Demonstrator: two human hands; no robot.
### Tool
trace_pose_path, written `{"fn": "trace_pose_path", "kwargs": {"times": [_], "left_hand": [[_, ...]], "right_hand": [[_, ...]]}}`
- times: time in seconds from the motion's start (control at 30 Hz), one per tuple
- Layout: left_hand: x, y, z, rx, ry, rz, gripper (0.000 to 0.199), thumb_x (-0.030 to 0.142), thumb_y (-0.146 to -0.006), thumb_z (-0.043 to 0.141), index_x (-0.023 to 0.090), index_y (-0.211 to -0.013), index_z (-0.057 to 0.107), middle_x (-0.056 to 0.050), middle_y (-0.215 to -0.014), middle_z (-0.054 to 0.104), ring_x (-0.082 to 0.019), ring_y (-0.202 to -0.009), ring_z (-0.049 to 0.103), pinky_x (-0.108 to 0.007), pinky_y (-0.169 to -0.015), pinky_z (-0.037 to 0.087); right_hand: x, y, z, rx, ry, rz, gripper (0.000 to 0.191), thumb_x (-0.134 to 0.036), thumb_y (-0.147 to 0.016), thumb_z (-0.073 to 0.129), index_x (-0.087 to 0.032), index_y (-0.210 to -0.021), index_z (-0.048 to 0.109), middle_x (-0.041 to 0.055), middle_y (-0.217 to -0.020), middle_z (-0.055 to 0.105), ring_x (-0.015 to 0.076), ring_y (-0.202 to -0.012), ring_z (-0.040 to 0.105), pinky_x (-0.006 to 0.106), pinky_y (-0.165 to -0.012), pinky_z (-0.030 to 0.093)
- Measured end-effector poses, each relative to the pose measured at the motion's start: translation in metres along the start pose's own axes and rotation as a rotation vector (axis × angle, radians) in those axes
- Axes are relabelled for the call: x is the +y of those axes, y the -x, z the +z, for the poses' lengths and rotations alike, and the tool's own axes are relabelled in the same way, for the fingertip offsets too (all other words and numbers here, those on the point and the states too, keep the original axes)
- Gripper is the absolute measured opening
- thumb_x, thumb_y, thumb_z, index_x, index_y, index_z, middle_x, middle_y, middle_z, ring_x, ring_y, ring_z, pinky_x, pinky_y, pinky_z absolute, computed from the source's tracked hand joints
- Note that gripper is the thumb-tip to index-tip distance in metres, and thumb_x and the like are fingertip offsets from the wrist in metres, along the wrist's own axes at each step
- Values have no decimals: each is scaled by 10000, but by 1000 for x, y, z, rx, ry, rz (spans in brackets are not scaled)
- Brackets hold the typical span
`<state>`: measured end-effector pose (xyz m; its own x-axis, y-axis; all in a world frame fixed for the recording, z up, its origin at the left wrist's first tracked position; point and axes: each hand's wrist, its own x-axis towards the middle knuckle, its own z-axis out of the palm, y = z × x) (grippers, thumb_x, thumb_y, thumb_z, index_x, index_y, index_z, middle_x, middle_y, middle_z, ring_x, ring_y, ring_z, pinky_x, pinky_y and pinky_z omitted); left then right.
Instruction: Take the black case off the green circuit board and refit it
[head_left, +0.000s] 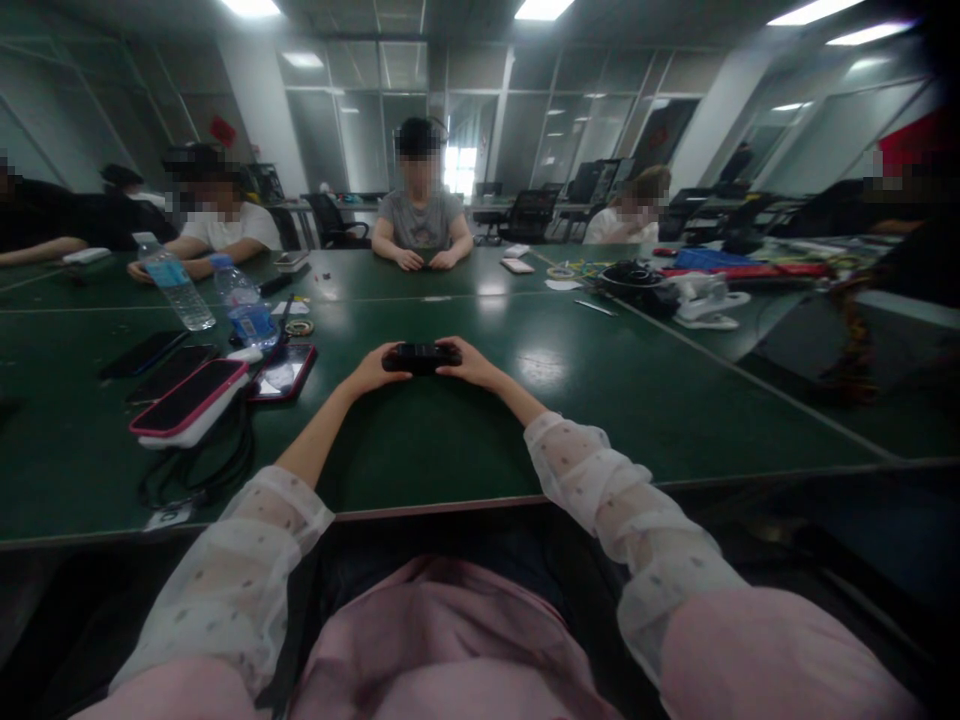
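Note:
A small black object (421,358), boxy and wider than tall, is held level over the green table (450,440). My left hand (379,367) grips its left end, with the thumb along the near side. Around the right end are the fingers of my right hand (466,361). Both hands are close to the tabletop; whether the object touches it I cannot tell. Its exact kind is too dark to make out.
Left of my hands are phones, one pink-rimmed (191,398), another face up (283,371), black cords and two water bottles (176,285) (244,305). A person (421,215) sits opposite. Black headphones (637,284) and a white plastic item (709,302) lie at right.

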<state>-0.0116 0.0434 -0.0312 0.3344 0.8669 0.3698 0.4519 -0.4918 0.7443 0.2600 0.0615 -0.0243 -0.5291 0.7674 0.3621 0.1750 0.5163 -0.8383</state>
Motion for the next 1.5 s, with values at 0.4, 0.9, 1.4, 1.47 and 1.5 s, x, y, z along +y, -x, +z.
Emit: {"fn": "trace_pose_path", "kwargs": {"times": [0.4,0.9,1.4,1.47,1.5], "left_hand": [[9,2,-1,1,-38,-31,791,381,-635,823,139,-1320,510,-155,-1282,609,-296,-1178,588,-475,-1046,433],[7,3,-1,-18,64,-56,740,332,-674,808,128,-1318,506,-165,-1266,625,-281,-1145,621,-476,-1044,452],[13,5,-7,-14,-58,-24,793,381,-672,802,199,-1378,492,-142,-1335,594,-297,-1231,566,-486,-1058,416],[11,6,-9,-10,-152,-30,791,420,-658,802,209,-1363,512,-136,-1362,578,-312,-1272,532,-487,-1093,376],[10,7,-10,-14,-198,-42,784,444,-657,796,210,-1354,523,-135,-1371,573,-320,-1283,521,-488,-1102,364]], "right_hand": [[4,0,3,38,12,-45,605,-304,-672,799,-214,-1201,520,75,-1180,596,230,-1100,600,470,-1013,467],[-13,-6,-6,260,-195,26,671,-417,-626,814,-211,-1186,505,92,-1209,619,243,-1149,585,435,-1060,425],[23,-6,-18,517,316,108,569,-207,-623,750,-182,-1141,516,96,-1134,615,271,-1081,588,484,-1008,438],[25,-6,-17,492,355,110,550,-186,-621,746,-190,-1126,528,93,-1133,610,276,-1095,576,505,-1020,422],[27,-5,-17,487,367,110,540,-177,-620,746,-197,-1117,536,88,-1126,610,279,-1100,572,518,-1023,415]]}}
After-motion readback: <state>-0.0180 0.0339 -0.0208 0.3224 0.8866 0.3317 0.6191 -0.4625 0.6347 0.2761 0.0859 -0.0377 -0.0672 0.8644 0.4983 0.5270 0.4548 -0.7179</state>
